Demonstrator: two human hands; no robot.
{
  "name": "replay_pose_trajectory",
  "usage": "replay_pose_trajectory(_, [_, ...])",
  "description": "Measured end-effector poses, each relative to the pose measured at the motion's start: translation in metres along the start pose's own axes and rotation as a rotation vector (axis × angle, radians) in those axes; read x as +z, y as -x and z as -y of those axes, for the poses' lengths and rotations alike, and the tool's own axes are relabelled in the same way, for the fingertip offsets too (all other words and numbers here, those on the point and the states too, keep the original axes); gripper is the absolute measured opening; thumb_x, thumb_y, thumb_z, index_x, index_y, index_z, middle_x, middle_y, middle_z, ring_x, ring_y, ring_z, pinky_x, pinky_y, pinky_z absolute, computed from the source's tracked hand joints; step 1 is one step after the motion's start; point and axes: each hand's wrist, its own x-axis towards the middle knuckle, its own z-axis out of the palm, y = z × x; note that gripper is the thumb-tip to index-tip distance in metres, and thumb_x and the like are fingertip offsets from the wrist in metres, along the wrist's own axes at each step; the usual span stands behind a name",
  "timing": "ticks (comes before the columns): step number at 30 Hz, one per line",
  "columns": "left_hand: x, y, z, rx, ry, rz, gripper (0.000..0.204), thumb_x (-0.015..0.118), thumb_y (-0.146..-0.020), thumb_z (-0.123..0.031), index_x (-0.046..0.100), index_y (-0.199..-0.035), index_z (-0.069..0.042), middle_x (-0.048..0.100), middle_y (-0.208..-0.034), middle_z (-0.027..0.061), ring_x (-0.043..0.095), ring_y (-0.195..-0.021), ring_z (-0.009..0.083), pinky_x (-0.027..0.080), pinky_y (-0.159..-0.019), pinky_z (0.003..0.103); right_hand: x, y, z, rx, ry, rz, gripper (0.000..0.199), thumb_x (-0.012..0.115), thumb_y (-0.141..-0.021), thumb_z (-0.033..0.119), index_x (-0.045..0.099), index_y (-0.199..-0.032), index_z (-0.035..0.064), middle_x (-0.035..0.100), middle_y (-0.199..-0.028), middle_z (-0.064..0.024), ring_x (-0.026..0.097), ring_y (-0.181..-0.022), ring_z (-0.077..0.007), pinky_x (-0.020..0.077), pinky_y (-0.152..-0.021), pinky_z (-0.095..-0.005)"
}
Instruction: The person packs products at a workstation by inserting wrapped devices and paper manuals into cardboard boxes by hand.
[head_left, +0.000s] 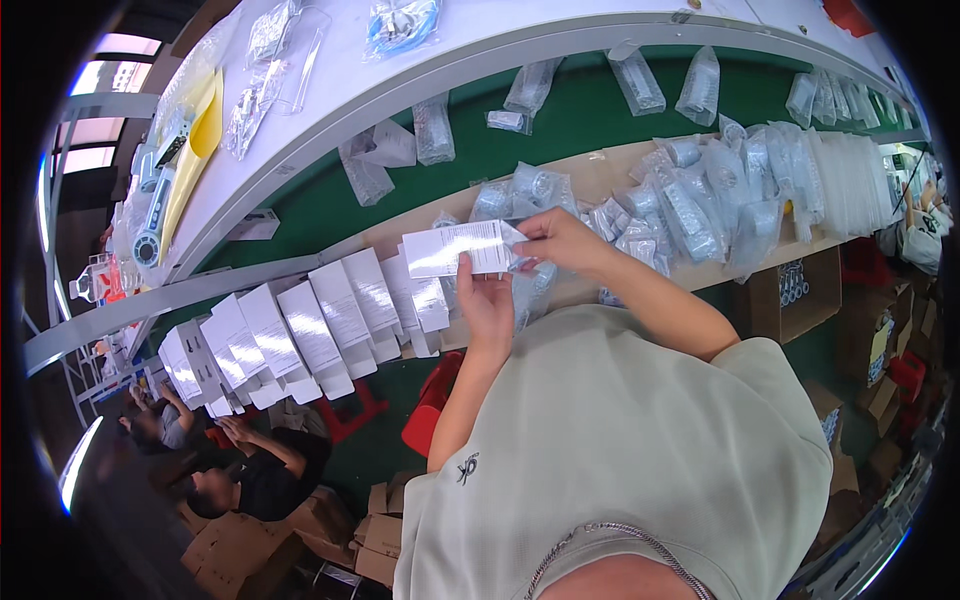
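A white printed carton (455,250) lies nearly level in front of my chest, over the near edge of the bench. My left hand (486,303) holds it from below, its thumb on the printed face; the other fingers are mostly hidden. At the carton's right end my right hand (556,240) is closed on the end flap (512,238), fingers bent round it. Whether anything is inside the carton cannot be seen. Just left of it stands a row of similar white cartons (330,305), leaning on each other, several with end flaps hanging open.
Clear bubble-wrap pouches (690,215) with white parts cover the bench (600,158) on the right. Above it runs a white shelf (480,55) with a metal edge. An open brown box (800,295) sits at right below bench height. Two co-workers (250,480) are at lower left.
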Motion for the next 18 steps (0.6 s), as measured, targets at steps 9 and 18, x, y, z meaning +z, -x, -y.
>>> replay_pose_trajectory(9, [0.024,-0.024,0.035,0.055,-0.221,-0.002,0.041,0.06,-0.094,-0.022,0.047,-0.13,-0.006,0.057,-0.124,0.0066,0.054,-0.115,0.0187,0.043,-0.099,0.037,-0.001,-0.013,0.018,-0.117,0.355,-0.357,0.028,0.07,-0.085,0.016,0.066,-0.106,-0.0013,0.069,-0.094,-0.0086,0.063,-0.085,-0.0133,0.0516,-0.074,-0.03])
replay_pose_trajectory(18, [-0.013,-0.065,0.001,0.003,-0.782,0.271,0.043,0.065,-0.09,-0.015,0.052,-0.129,-0.001,0.059,-0.123,0.0099,0.059,-0.109,0.0189,0.044,-0.096,0.032,-0.128,-0.079,0.102,-0.374,1.484,-0.712,0.027,0.069,-0.079,0.023,0.067,-0.096,0.0022,0.066,-0.096,-0.0212,0.063,-0.085,-0.0416,0.0511,-0.073,-0.0486])
